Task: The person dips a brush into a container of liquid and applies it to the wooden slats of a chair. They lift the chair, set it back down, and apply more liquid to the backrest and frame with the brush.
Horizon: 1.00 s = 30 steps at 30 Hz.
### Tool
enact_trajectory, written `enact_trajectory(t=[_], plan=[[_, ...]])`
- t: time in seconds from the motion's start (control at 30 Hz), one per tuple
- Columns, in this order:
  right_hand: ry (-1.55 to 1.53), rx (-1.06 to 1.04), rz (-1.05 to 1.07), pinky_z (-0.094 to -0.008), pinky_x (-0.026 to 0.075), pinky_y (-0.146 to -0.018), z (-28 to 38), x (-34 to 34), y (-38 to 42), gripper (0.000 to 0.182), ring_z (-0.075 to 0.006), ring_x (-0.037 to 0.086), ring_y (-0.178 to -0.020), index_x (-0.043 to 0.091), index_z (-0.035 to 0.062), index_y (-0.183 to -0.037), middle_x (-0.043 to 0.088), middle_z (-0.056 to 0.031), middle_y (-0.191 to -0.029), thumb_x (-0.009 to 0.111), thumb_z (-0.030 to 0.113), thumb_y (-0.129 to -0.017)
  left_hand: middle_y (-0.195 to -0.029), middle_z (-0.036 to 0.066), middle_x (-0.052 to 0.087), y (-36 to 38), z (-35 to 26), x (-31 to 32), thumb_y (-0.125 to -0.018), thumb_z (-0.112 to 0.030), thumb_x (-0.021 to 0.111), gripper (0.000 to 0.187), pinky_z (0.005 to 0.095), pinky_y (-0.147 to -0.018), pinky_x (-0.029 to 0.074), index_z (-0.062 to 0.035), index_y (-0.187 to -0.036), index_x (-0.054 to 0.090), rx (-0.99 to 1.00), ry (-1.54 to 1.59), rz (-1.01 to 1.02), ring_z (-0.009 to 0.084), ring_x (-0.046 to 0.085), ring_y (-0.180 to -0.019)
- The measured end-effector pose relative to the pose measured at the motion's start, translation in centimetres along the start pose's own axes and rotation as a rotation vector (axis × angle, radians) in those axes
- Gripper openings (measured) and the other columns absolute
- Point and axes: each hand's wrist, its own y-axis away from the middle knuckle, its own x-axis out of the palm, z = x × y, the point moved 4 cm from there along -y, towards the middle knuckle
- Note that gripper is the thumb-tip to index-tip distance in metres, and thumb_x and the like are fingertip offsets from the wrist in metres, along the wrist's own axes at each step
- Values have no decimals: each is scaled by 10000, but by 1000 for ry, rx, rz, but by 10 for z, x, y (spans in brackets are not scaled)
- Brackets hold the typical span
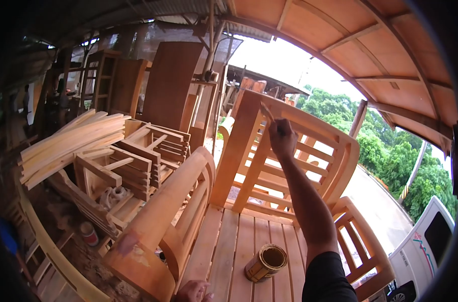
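My right hand (283, 137) is raised at the upper part of the slatted wooden backrest (249, 146), closed round a brush (266, 111) whose tip is at the frame's upper left part. Below, on the slatted wooden seat (244, 236), stands an open can (266, 262) with brown liquid inside. My left hand (193, 292) is low at the bottom edge of the view, beside the left armrest (161, 211); its fingers look curled, and whatever they may hold is hidden.
Stacked wooden slats (73, 143) and unfinished frames (118, 166) lie to the left, with a small can (89, 234) below them. The right armrest (362, 246) stands near a white vehicle (425, 256). Tall boards (171, 85) lean behind.
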Motion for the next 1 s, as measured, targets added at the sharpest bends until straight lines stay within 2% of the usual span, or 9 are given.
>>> enact_trajectory(t=[0.2, 0.3, 0.4, 0.47, 0.6, 0.67, 0.77, 0.9, 1.0], plan=[[113, -306, 282, -432, 554, -626, -5, 38, -14, 135, -323, 695, -676, 641, 73, -819, 694, -117, -753, 728, 174, -841, -1061, 201, 660, -2, -4, 0, -953, -198, 717, 286, 395, -720, 565, -17, -1161, 643, -2, 15, 10, 329, 673, -866], [143, -285, 451, -467, 526, -567, 1, 44, 42, 205, -345, 663, -616, 589, 77, -728, 650, -135, -684, 720, 207, -818, -1062, 203, 660, -3, -9, -2, -958, -199, 714, 283, 397, -725, 565, -17, -1162, 642, 21, 14, -2, 336, 673, -868], [146, -116, 736, -458, 575, -601, -2, 44, 102, 209, -328, 714, -631, 663, 96, -707, 697, -140, -651, 749, 271, -780, -1064, 207, 660, 0, -3, 0, -959, -202, 713, 284, 409, -737, 564, -14, -1160, 640, 43, -11, -19, 348, 673, -877], [-57, 38, 628, -451, 584, -621, -11, 45, 99, 194, -320, 717, -624, 710, 93, -751, 692, -142, -643, 763, 277, -781, -1063, 212, 661, 0, 2, 1, -961, -203, 710, 282, 418, -744, 562, -12, -1155, 640, 4, -27, 1, 358, 674, -892], [95, 45, 425, -447, 577, -646, -12, 41, 3, 180, -328, 719, -689, 699, 74, -785, 706, -154, -717, 751, 245, -815, -1065, 227, 662, 2, 2, 2, -959, -203, 711, 279, 441, -787, 553, -7, -1146, 641, 62, -46, -23, 393, 666, -942], [202, -288, 136, -454, 563, -640, -3, 37, -32, 159, -348, 700, -715, 644, 63, -800, 690, -153, -762, 718, 200, -835, -1067, 233, 663, 0, 1, 3, -957, -204, 712, 281, 448, -809, 549, -5, -1142, 641, 133, -53, -70, 409, 660, -966], [78, -223, 109, -468, 549, -627, 11, 33, -35, 159, -361, 683, -724, 597, 61, -817, 667, -146, -770, 699, 182, -838, -1075, 234, 663, -1, 3, 2, -955, -209, 713, 288, 456, -833, 543, -5, -1145, 640, 81, -45, -37, 421, 656, -976], [173, -392, 397, -503, 542, -547, 6, 48, 82, 183, -373, 655, -582, 583, 45, -896, 635, -173, -660, 683, 166, -803, -1077, 229, 665, -1, -3, 0, -955, -227, 714, 300, 452, -830, 545, -9, -1149, 639, 12, -31, -11, 407, 662, -969], [97, -236, 629, -481, 550, -542, 17, 40, 151, 140, -348, 675, -578, 605, 93, -823, 648, -129, -627, 675, 212, -797, -1073, 225, 665, 0, -5, -2, -954, -234, 714, 304, 444, -816, 547, -12, -1149, 639, -32, -7, 5, 391, 668, -954]])
